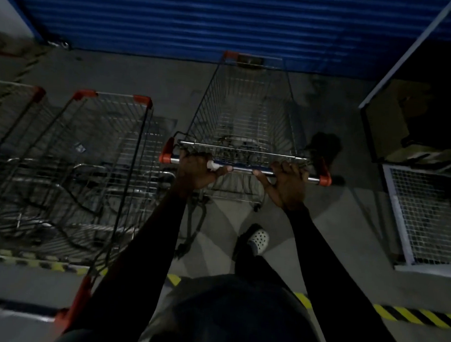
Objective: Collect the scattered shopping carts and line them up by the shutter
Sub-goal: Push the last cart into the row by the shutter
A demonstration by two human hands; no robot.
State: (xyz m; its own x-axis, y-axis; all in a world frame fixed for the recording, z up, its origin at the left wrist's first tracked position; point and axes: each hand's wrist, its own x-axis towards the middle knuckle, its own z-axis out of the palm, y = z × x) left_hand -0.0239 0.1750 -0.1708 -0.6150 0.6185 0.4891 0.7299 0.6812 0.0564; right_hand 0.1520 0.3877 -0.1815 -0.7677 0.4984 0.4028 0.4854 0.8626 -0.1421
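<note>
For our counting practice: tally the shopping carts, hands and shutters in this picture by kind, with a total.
Shopping carts: 3, the pushed cart, the middle cart, the far-left cart
Hands: 2, left hand, right hand
Shutters: 1, blue shutter
Total: 6

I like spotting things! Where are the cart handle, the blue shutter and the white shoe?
cart handle [242, 169]: head view, middle of the bar.
blue shutter [227, 22]: head view, middle of its ribbed slats.
white shoe [258, 239]: head view, its holed top.

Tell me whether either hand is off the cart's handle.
No: the left hand and the right hand both grip the handle of the cart.
</note>
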